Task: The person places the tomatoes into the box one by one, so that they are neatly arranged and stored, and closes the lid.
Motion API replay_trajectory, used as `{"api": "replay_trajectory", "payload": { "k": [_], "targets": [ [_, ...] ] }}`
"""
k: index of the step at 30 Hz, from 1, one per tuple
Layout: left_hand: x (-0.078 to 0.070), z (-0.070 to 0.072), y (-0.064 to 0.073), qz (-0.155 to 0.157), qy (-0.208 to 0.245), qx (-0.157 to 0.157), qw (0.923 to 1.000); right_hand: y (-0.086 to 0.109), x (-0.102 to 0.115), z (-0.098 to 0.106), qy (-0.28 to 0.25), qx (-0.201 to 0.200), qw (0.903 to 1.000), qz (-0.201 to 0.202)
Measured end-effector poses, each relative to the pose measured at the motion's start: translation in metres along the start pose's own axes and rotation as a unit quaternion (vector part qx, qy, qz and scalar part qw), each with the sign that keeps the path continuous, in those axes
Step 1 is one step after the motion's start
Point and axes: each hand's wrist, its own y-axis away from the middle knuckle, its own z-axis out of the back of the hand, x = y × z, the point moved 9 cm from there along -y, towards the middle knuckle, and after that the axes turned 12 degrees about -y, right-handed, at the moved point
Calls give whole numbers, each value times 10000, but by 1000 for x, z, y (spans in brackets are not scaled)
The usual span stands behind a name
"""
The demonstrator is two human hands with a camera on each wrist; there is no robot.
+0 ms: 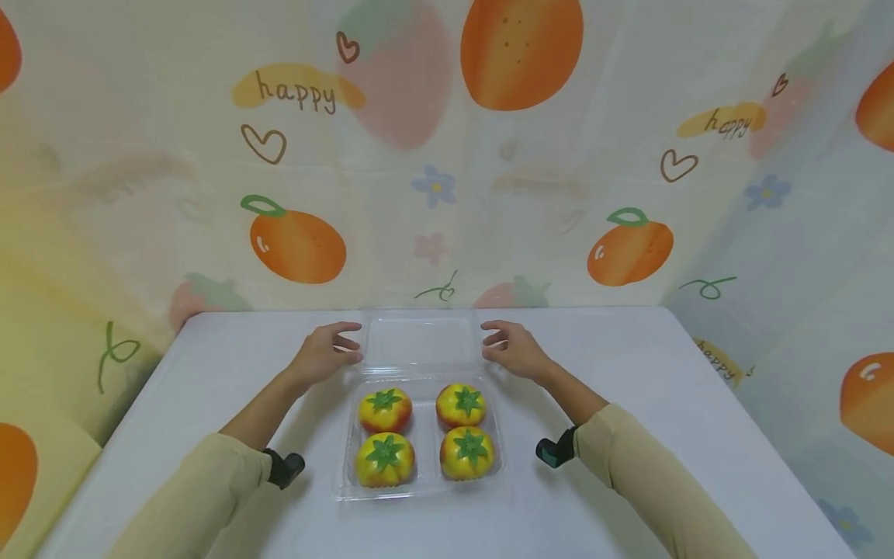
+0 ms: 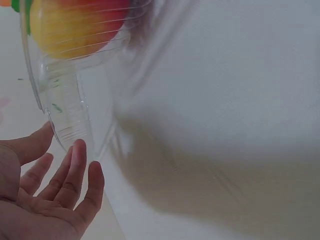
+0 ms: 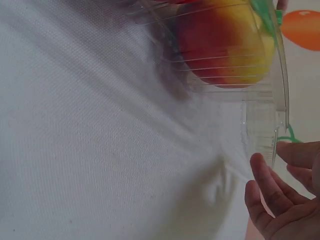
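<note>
A clear plastic clamshell box (image 1: 426, 491) stands on the table with its lid (image 1: 421, 341) folded back, away from me. In it sit several yellow-red fruits with green leafy tops, which look like persimmons: two in the left half, such as this fruit (image 1: 386, 460), and two in the right half, such as this other fruit (image 1: 466, 453). My left hand (image 1: 326, 354) is at the lid's left edge, its fingers loosely spread and the thumb right at the rim. At the lid's right edge, my right hand (image 1: 513, 349) mirrors it, fingertips close to the plastic.
A white-covered table (image 1: 230, 373) lies under the box. Close behind its far edge hangs a pale curtain (image 1: 489, 155) printed with oranges, hearts and flowers, which also closes off both sides. Each wrist wears a small black camera, the left camera (image 1: 285, 468) and the right camera (image 1: 556, 449).
</note>
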Motion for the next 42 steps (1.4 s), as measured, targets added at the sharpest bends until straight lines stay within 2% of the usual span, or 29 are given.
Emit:
{"api": "replay_trajectory", "payload": {
  "k": [5, 11, 22, 28, 36, 42],
  "targets": [
    [2, -2, 1, 216, 151, 41, 9996, 0, 3, 1, -198, -10, 9998, 13],
    [4, 0, 2, 185, 184, 9, 9997, 0, 5, 3, -227, -41, 9997, -14],
    [2, 8, 5, -231, 360, -294, 9987, 3, 13, 9, -208, -160, 9990, 349],
    [-4, 18, 8, -507, 560, -568, 9955, 3, 25, 15, -180, -458, 9966, 658],
    [-9, 24, 8, -566, 772, -671, 9931, 4, 33, 23, -156, -672, 9952, 698],
    [-13, 28, 10, -851, 804, -933, 9887, 8, 40, 27, -300, -695, 9917, 1039]
  ]
}}
